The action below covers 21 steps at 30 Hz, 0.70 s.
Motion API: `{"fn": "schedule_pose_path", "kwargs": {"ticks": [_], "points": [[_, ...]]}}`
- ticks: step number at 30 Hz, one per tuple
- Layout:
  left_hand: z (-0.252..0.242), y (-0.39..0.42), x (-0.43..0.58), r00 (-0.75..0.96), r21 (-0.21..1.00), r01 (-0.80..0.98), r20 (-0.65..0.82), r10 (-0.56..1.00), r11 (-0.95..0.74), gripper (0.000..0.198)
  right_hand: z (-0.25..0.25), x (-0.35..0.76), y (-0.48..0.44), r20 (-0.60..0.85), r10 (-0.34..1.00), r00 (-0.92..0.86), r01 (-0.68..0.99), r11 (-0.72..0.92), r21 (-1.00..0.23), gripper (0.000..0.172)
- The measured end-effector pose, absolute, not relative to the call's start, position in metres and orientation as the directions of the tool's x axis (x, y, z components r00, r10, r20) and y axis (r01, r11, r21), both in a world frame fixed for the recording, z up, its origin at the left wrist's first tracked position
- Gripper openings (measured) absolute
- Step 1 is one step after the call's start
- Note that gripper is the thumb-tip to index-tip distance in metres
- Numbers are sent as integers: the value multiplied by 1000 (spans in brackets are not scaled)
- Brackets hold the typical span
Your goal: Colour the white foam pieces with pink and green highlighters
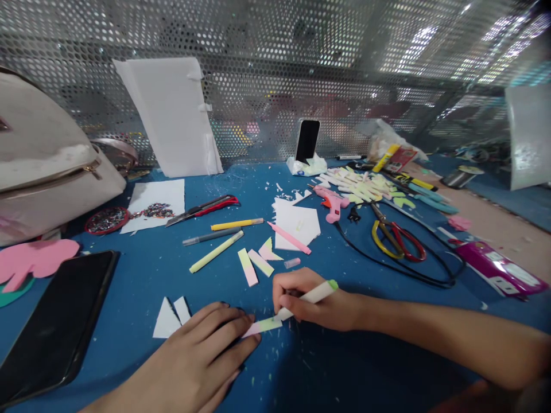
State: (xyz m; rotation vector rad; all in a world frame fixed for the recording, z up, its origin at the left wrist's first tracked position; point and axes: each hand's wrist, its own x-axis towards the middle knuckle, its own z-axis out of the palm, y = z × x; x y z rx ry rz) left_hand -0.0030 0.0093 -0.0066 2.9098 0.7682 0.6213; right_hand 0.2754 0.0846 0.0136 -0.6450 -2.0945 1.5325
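Observation:
My right hand point(307, 298) is closed around a white marker point(316, 293) with a green end, its tip touching a small paper strip point(264, 326). The strip is pink at its left and yellow-green toward the right. My left hand point(210, 347) holds the strip's left end against the blue table, its fingers covering that end. White paper pieces point(166, 320) lie beside the left fingertips. Just beyond the hands are more pink-and-yellow paper pieces point(248, 267), a clear pink cap point(292, 263) and a pink marker point(289, 238) resting on white paper point(301, 221).
Several pens, including a yellow one point(236, 224), and a red utility knife point(206, 209) lie ahead. To the right are a pink glue gun point(330, 202) with a black cord, scissors point(394, 238) and a purple packet point(499, 268). A black phone point(55, 321) lies left.

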Motion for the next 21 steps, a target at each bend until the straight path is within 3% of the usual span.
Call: {"fn": "schedule_pose_path", "kwargs": {"ticks": [6, 10, 14, 21], "points": [[-8, 9, -4, 792, 157, 463, 368, 487, -872, 45, 11, 276, 85, 95, 572, -815, 86, 282, -956, 45], [-8, 10, -3, 796, 152, 461, 363, 484, -874, 46, 13, 275, 85, 87, 620, -779, 108, 269, -957, 42], [-6, 9, -3, 792, 160, 457, 374, 482, -875, 47, 13, 275, 85, 97, 562, -822, 82, 286, -955, 50], [-7, 9, -4, 789, 163, 458, 377, 484, -874, 43, 12, 276, 85, 78, 595, -800, 121, 288, -950, 48]]}}
